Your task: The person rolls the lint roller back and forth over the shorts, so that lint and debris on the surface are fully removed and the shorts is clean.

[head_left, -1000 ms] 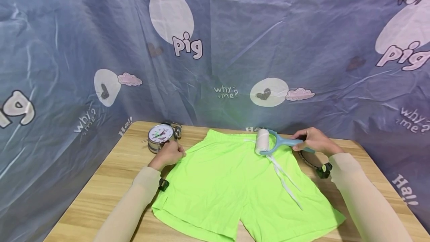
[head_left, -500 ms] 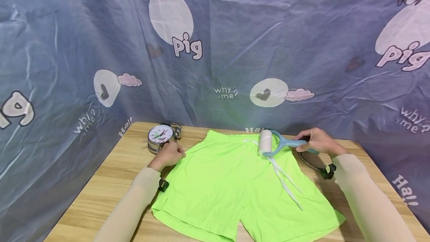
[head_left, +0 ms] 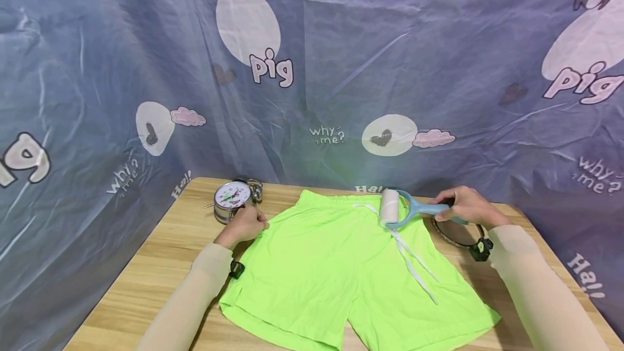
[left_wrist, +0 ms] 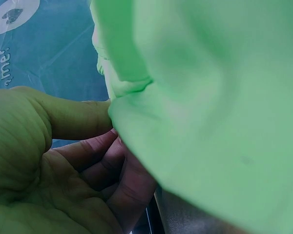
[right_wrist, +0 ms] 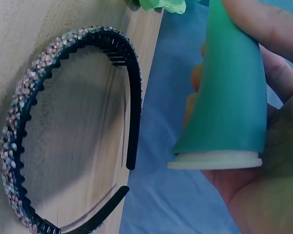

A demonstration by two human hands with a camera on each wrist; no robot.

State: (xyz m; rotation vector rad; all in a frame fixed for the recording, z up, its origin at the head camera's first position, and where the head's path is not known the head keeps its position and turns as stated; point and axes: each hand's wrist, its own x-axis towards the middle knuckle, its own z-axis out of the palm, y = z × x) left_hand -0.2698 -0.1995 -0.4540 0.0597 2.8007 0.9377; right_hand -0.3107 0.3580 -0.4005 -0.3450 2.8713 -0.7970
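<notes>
Drawing the gripped roller [head_left: 418,208] rightward, the right hand [head_left: 466,206] works farther across the shorts [head_left: 312,264], whose edge the left hand [head_left: 245,225] pinches.

On the blue backdrop cloth [head_left: 331,88], "pig" [head_left: 271,68], "why me?" [head_left: 327,134] and "Ha!!" [head_left: 587,275] are printed, some repeatedly; figures on the clock dial [head_left: 232,195] cannot be read.

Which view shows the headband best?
The right wrist view: the headband appears large and nearly whole, its beading clear. The head view shows it small, partly hidden by the right grip; the left wrist view shows none.
</notes>
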